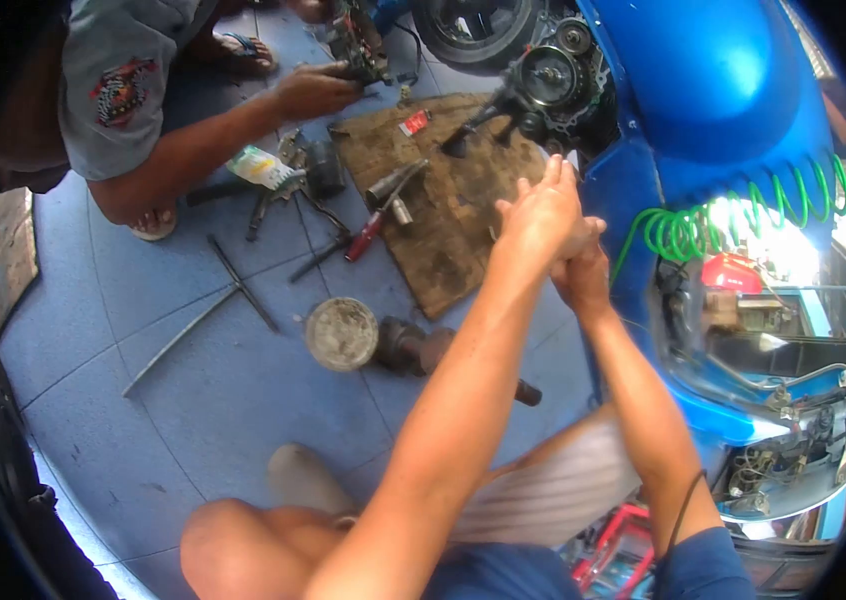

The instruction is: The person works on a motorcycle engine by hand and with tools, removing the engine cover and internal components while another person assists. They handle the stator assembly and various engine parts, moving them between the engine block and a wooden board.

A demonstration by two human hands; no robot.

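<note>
My left hand (541, 215) reaches toward the opened engine (555, 78) on the blue motor scooter (733, 70). Its fingers are stretched out and its thumb stands apart. Close behind and partly under it is my right hand (581, 272), whose fingers look curled; what they hold, if anything, is hidden. Past my left fingertips a small white patch shows beside the engine, too blurred to name. Below the engine lies a stained brown board (433, 250), with a red-handled tool (365, 236) and a metal tube (388, 185) at its left edge.
A co-worker's hand (318, 92) holds a dirty mechanical part (355, 45) at upper left. On the tiled floor lie a round tin (341, 333), a dark cylindrical part (403, 345), rods and a printed glove-like item (265, 168). A green coiled hose (678, 235) hangs at right.
</note>
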